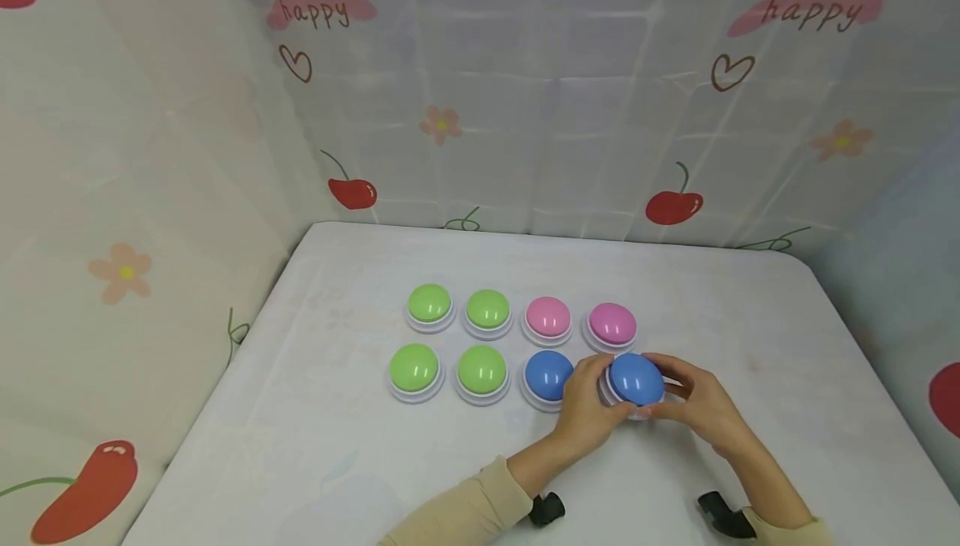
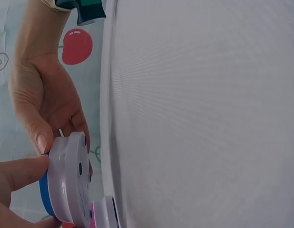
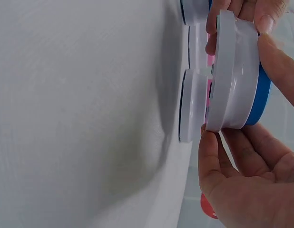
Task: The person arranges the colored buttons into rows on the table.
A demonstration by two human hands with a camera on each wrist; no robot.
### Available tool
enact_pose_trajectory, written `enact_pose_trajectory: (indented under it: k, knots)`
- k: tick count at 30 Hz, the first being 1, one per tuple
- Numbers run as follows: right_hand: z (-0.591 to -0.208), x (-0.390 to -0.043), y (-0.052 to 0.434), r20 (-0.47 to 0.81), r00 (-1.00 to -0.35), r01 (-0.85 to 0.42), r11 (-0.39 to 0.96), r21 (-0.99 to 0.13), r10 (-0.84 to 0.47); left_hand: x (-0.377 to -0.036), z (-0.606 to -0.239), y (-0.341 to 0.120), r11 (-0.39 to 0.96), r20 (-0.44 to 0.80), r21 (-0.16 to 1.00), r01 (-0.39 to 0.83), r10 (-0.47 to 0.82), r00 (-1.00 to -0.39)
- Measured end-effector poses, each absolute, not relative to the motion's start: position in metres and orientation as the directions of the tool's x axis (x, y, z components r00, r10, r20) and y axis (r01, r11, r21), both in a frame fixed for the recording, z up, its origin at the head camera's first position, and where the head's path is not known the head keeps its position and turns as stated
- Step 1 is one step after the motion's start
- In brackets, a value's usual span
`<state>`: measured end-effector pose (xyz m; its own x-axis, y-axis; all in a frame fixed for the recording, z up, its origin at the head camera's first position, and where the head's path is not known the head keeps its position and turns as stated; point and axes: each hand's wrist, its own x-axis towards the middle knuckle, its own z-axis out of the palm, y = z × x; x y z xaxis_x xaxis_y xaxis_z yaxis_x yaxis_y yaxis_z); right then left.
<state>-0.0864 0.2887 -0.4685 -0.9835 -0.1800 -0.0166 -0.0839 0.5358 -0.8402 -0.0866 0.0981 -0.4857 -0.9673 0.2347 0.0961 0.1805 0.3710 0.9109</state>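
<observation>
A blue dome button (image 1: 636, 379) with a white base is lifted off the white table (image 1: 750, 321), at the right end of the front row. Both hands hold it: my left hand (image 1: 600, 400) grips its left side, my right hand (image 1: 678, 396) its right side. In the left wrist view the button's white underside (image 2: 66, 180) faces the camera and floats clear of the table, with my left thumb (image 2: 23, 173) on its rim. The right wrist view shows the white base (image 3: 232, 71) tilted, with my right fingers (image 3: 232, 185) curled under it.
Seven more dome buttons stand in two rows: green ones (image 1: 430, 304) (image 1: 487, 310) (image 1: 414, 367) (image 1: 482, 369), pink ones (image 1: 548, 317) (image 1: 612, 323) and a second blue one (image 1: 547, 375). Cherry-patterned cloth walls (image 1: 525, 112) close in the table on three sides.
</observation>
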Motion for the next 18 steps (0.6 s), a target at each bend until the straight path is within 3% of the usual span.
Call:
enact_pose_trajectory:
  k: [9,18]
  knots:
    - [-0.476,-0.093,0.285,-0.022,-0.976,-0.092,0.497,-0.863,-0.218,-0.085,-0.486,0.098,0.44,0.11,0.875,0.202,0.226,-0.968]
    - [-0.482,-0.098,0.284,-0.066,-0.969,-0.065,0.507,-0.859,-0.237,-0.087,-0.487,0.1,0.501,0.011,0.855,0.138,0.247,-0.969]
